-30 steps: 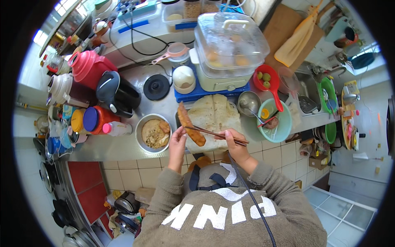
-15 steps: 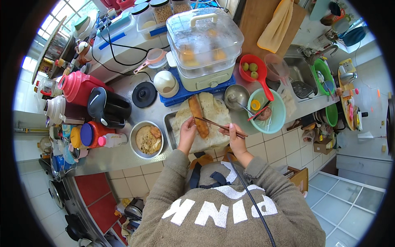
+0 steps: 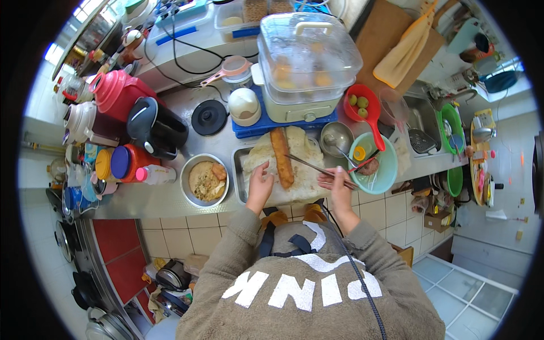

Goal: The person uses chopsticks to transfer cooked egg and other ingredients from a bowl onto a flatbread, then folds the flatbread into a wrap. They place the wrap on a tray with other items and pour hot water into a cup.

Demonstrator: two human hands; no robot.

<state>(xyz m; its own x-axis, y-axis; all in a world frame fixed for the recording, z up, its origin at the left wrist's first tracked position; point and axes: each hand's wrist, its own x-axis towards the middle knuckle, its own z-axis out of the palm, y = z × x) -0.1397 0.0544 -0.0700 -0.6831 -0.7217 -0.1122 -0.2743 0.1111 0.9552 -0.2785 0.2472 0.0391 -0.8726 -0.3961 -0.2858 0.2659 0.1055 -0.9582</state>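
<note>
A long golden-brown fried dough stick (image 3: 281,158) lies lengthwise on a pale, wide flatbread (image 3: 309,156), which rests in a metal tray (image 3: 240,180). Just left of the dough stick is my left hand (image 3: 260,186), its fingers parted and holding nothing. My right hand (image 3: 338,191), over the tray's right side, grips a pair of dark chopsticks (image 3: 314,167). Their tips point left and reach the dough stick's right edge; I cannot tell whether they touch it. Left of the tray stands a metal bowl (image 3: 185,187) with beige mash and a browned piece in it.
Behind the tray, a lidded steamer (image 3: 309,73) stands on a blue base. To the right are a metal bowl (image 3: 336,139) with a ladle, a red scoop (image 3: 372,116) with green fruit, and a mint-green basin (image 3: 388,164). A black kettle (image 3: 156,127) and jars line the left.
My left hand has come away from the dough stick, and its fingers have parted. The right hand still holds the chopsticks. The whole view has shifted a little.
</note>
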